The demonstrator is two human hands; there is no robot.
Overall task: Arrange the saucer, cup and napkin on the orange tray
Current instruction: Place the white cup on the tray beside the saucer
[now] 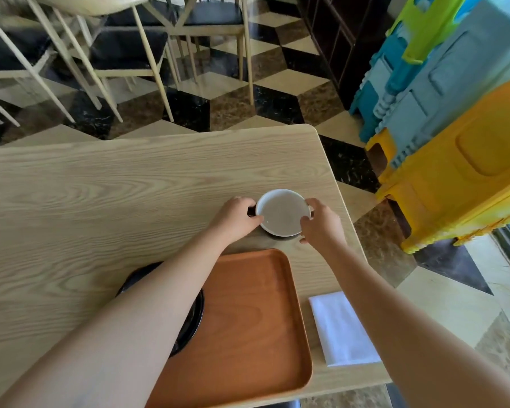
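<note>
both hands hold the cup (282, 212), one on each side. the left hand (236, 217) wraps its fingers on the cup's left side, by a dark bit that may be the handle, and the right hand (321, 221) pinches the rim on the cup's right side. the cup is white with a pale brown drink inside, and it is upright. it sits on the table (100, 195), just past the far edge of the orange tray (248, 319), not on it. i cannot tell if the cup touches the table or is a little bit up. the tray is bare and lies closer to the person than the cup. a black saucer (193, 316) lies to the left of the tray, with its right side over the tray's edge, and the left arm hides most of it. a white folded napkin (343, 328) lies flat on the table to the right of the tray, just beside it. farther off than the cup are chairs (124, 51) on a floor of dark and light tiles, and to the cup's right stands a stack of plastic stools (454, 119) in yellow, blue and green.
</note>
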